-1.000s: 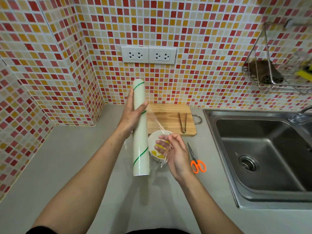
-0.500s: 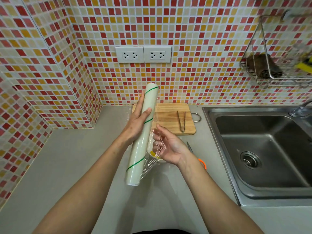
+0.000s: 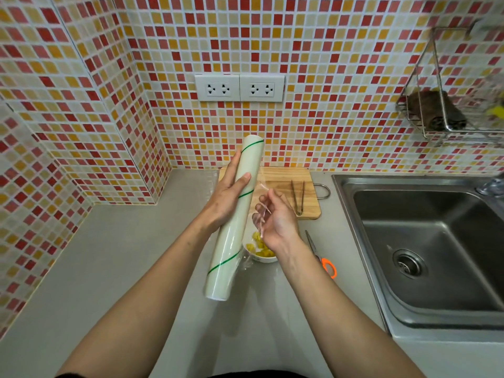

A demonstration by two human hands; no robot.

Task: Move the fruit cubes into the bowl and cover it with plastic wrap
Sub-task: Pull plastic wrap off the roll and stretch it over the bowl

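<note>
My left hand (image 3: 227,196) grips a long white roll of plastic wrap (image 3: 234,222) with green stripes, held tilted above the counter. Beside the roll, my right hand (image 3: 275,221) pinches the loose clear film (image 3: 260,211), which is crumpled between its fingers. Under both hands sits a small white bowl (image 3: 263,258) holding yellow fruit cubes (image 3: 259,245); the roll and my right hand hide part of it.
A wooden cutting board (image 3: 283,184) with metal tongs (image 3: 297,196) lies against the tiled wall. Orange-handled scissors (image 3: 323,259) lie right of the bowl. A steel sink (image 3: 428,249) fills the right side. A wire rack (image 3: 447,105) hangs above it.
The roll has tilted from upright to slanted. My right hand turned palm-up and gathered the film near the roll. The bowl shows again below my hands.
</note>
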